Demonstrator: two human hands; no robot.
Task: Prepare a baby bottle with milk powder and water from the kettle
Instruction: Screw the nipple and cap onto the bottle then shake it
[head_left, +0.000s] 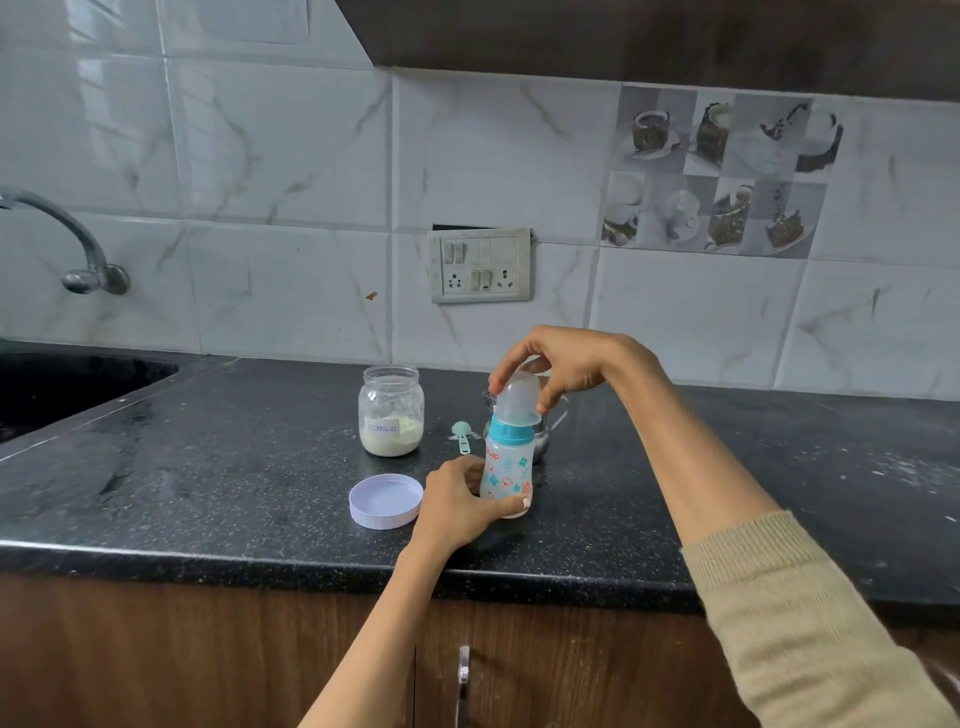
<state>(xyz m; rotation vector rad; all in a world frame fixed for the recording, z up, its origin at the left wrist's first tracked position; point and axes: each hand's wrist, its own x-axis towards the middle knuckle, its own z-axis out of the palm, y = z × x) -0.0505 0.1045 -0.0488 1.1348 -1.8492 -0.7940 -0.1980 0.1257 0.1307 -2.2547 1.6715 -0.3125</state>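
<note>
- The baby bottle (508, 470) stood upright on the black counter (208, 483), near its front edge, with a steel kettle (545, 434) touching or just behind it at 12 o'clock.
- The left hand (457, 501) was wrapped round the bottle's base, and the right hand (558, 366) pinched the clear dome cap (517, 400) from above, thumb and fingertips closed on its sides.
- The bottle looked like light, stiff plastic, smooth enough to slip; the low grip on the body seemed the steadying hold, and the cap probably needed only a light pinch.
- The open glass jar (390, 410) at 10 o'clock looked heavier and breakable.
- The jar's label read roughly "Formula"; the bottle's print showed "…lap", the rest hidden.
- The lilac lid (385, 501) lay at 9 o'clock and a pale scoop (462, 436) at 11.
</note>
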